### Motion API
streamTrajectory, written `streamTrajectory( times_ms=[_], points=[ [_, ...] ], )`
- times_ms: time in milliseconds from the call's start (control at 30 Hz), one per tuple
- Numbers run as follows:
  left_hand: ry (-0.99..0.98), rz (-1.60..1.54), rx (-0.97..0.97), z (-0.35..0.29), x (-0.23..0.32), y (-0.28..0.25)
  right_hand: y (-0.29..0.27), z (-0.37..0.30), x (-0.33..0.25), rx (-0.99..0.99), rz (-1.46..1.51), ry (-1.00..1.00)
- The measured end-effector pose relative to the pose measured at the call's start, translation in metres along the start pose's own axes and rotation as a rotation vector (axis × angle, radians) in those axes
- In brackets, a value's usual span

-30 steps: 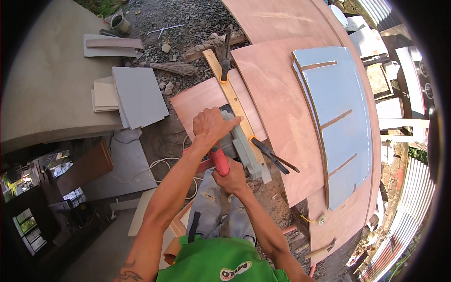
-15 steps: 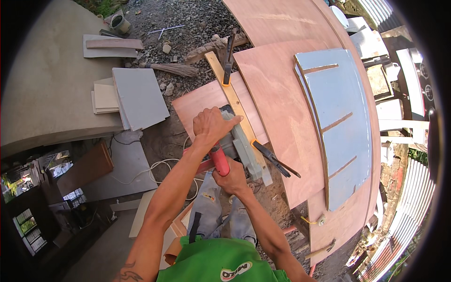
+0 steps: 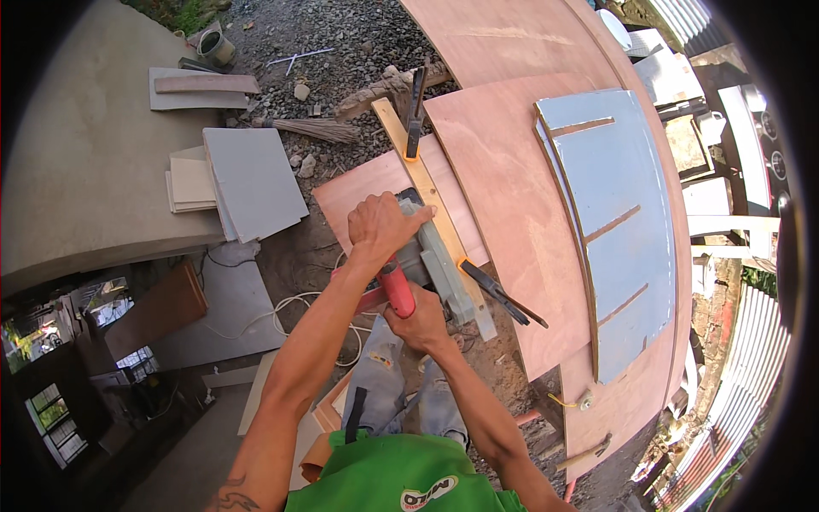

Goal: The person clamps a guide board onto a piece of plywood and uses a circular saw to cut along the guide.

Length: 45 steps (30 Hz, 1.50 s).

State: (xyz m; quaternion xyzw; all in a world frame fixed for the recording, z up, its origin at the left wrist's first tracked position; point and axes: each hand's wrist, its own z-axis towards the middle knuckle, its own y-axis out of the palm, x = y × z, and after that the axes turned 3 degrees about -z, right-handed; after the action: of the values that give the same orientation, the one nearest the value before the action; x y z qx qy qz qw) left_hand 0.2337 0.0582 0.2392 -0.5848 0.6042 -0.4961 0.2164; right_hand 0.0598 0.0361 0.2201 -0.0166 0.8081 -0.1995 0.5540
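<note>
A circular saw (image 3: 437,260) with a grey body and red handle rests on a pink plywood sheet (image 3: 339,189), against a narrow wooden strip (image 3: 422,177). My right hand (image 3: 418,322) is wrapped round the red rear handle. On the saw's front part, my left hand (image 3: 380,224) is closed, its thumb stretched toward the strip. An upper clamp (image 3: 415,119) and a lower clamp (image 3: 499,292), both black with orange pads, hold the strip on the plywood. The blade is hidden under the saw body.
To the right, a blue panel (image 3: 627,213) with slots lies on larger plywood sheets (image 3: 503,188). Grey boards (image 3: 256,179) are stacked on the left, near a stick broom (image 3: 316,130). A pale cord (image 3: 281,314) loops beside my legs. Gravel (image 3: 358,43) covers the far ground.
The saw has shifted slightly forward along the wooden strip, with both hands keeping the same hold on it. The view has moved a little; the clamps stay in place on the strip.
</note>
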Motion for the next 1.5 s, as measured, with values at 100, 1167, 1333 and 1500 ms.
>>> streamTrajectory(
  times_ms=[100,1167,1333,1500],
  points=[
    [-0.003,-0.018,-0.008,0.001,-0.001,0.0,0.002,0.002,0.003,-0.012,0.007,0.007],
    [0.003,-0.034,0.004,0.031,-0.013,-0.014,0.011,0.032,-0.006,0.029,-0.018,-0.08],
    [-0.005,-0.041,-0.014,0.036,-0.014,-0.018,0.011,0.038,-0.008,0.026,-0.021,-0.063],
    [-0.008,-0.042,-0.033,0.041,-0.013,-0.023,0.012,0.043,-0.011,0.032,-0.028,-0.045]
  ],
)
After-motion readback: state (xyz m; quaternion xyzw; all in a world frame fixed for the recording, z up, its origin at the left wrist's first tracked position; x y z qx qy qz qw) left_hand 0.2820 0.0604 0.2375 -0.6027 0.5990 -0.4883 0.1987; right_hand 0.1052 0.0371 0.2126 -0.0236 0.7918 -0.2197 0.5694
